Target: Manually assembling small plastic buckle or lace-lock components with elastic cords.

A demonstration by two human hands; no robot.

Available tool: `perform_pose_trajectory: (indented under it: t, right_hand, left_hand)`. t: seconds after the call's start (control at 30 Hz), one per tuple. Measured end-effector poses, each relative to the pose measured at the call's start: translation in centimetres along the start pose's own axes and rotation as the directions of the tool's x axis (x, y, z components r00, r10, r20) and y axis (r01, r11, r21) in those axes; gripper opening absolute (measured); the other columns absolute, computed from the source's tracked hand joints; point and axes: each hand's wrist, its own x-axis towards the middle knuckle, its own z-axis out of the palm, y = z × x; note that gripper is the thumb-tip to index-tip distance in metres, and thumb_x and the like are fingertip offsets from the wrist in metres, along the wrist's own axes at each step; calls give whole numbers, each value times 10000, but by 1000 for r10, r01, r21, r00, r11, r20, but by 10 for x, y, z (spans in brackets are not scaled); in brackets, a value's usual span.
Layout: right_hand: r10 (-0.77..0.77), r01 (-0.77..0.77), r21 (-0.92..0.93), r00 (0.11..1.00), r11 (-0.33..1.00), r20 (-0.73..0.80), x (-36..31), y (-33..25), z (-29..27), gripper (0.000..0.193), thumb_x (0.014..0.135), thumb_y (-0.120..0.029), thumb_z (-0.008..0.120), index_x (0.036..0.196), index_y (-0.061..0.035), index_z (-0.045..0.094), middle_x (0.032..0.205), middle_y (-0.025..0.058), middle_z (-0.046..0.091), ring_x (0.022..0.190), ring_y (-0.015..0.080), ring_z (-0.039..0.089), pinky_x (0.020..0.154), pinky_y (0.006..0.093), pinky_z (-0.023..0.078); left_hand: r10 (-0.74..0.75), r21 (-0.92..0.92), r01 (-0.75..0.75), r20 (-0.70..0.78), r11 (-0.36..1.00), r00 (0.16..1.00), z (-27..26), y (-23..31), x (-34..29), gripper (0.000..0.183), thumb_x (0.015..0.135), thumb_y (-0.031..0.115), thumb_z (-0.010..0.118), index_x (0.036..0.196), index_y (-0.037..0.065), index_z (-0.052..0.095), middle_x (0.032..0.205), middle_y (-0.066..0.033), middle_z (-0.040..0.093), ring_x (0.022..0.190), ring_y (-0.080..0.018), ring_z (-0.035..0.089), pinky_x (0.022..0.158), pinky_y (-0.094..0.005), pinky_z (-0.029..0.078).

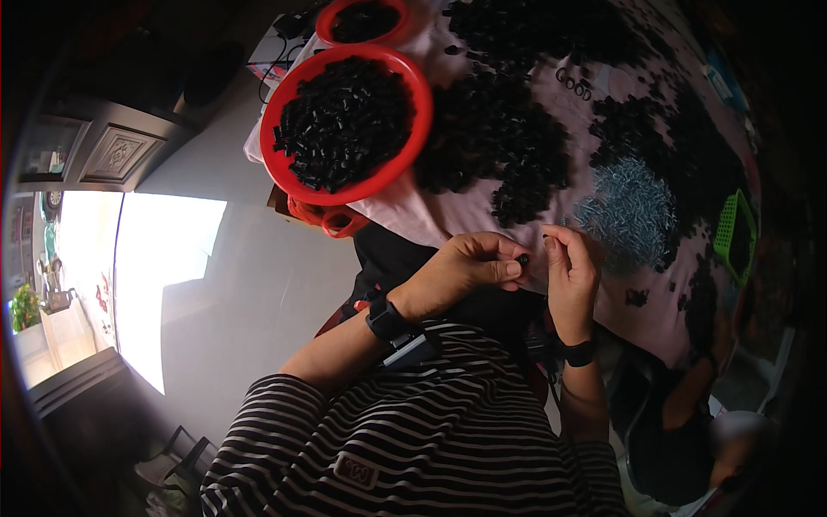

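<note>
Between the thumb and forefinger of my left hand (482, 267) is a small black plastic part (522, 259) with a rounded end. To its right my right hand (570, 274) is raised with thumb and forefinger pinched together. A tiny dark speck shows at those fingertips, too small to name. The hands are close but apart, over the near edge of the table. Just beyond my right hand lies a pile of shiny blue-grey screw-like pieces (633, 211). Past my left hand spreads a heap of loose black plastic parts (508, 138).
A red basin (422, 99) full of black parts stands at the table's left edge, with a smaller red basin (327, 33) behind it. A green plastic basket (728, 233) sits at the right. Pink cloth (525, 202) covers the table. Another person's arm (689, 392) shows at the lower right.
</note>
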Motion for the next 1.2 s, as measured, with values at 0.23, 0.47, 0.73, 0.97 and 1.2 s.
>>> perform_pose_trajectory:
  t: [0.23, 0.47, 0.73, 0.97, 1.2]
  right_hand:
    - [179, -190, 326, 982, 926, 63, -8, -23, -13, 179, 944, -36, 720, 1121, -51, 739, 964, 61, 673, 910, 188, 622, 827, 316, 496]
    - [30, -29, 167, 1000, 985, -4, -10, -27, -10, 176, 923, -61, 750, 1099, -68, 758, 961, 50, 692, 909, 193, 605, 819, 319, 477]
    - [-15, 19, 116, 999, 993, -29, -9, -28, -9, 176, 918, -64, 757, 1094, -59, 757, 957, 47, 674, 913, 194, 612, 816, 314, 478]
    - [30, -27, 184, 999, 983, -12, -12, -29, -8, 157, 934, -58, 740, 1089, -48, 756, 959, 49, 663, 902, 188, 613, 815, 304, 472]
    - [-64, 62, 94, 998, 994, 18, -12, -26, -9, 228, 904, -33, 715, 1128, -66, 743, 957, 46, 655, 900, 228, 602, 875, 367, 430]
  left_hand:
    - [46, 37, -46, 1, 998, 999, 4, -5, 3, 231, 999, 109, 693, 1194, -5, 641, 1098, -80, 722, 1022, -143, 688, 913, -288, 567]
    - [65, 76, -63, -18, 995, 998, 9, -3, 2, 224, 989, 99, 707, 1179, 11, 629, 1110, -79, 731, 1030, -147, 698, 893, -283, 567]
    - [53, 82, -49, -40, 995, 998, 11, -3, 1, 225, 982, 101, 718, 1172, 16, 633, 1089, -61, 728, 1027, -132, 697, 877, -275, 575]
    - [37, 85, -31, -62, 996, 997, 14, 0, -1, 217, 974, 100, 729, 1152, 19, 636, 1073, -48, 728, 1002, -125, 698, 875, -267, 577]
    - [23, 82, -17, -73, 997, 997, 16, -3, -1, 223, 972, 104, 733, 1143, 4, 630, 1066, -53, 726, 991, -126, 703, 890, -272, 579]
